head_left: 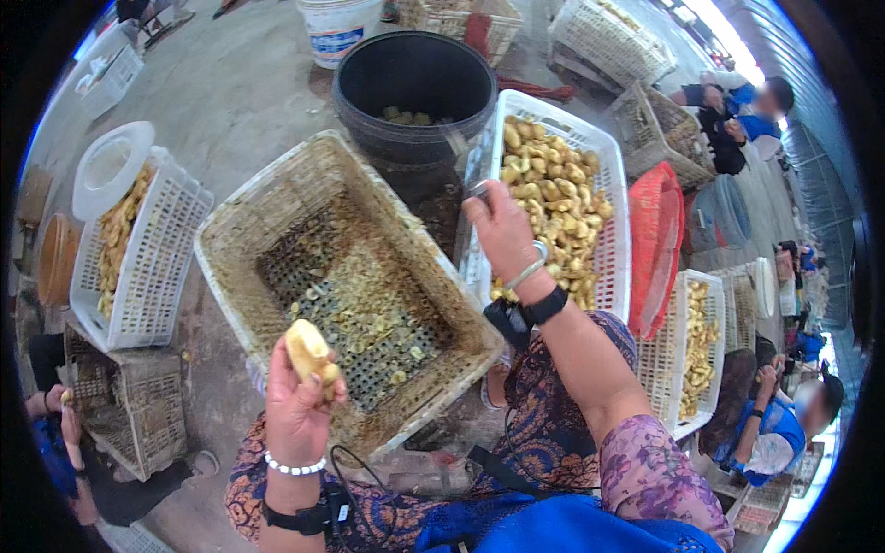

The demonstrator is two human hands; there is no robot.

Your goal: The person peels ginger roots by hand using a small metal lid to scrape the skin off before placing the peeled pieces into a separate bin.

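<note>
My left hand is closed round a pale yellow, knobby ginger-like root, held over the near left corner of a dirty cream crate. Small round slices and scraps lie scattered across that crate's perforated bottom. My right hand is raised at the left side of a white crate heaped with yellow-brown roots. Its fingers wrap round what looks like a small knife; only a glint of metal and a blurred pale streak beyond the fingers show.
A black tub with some pieces inside stands beyond the crates. White crates of roots flank me, one on the left and one on the right. A red mesh sack hangs beside the right crate. Several other people sit around.
</note>
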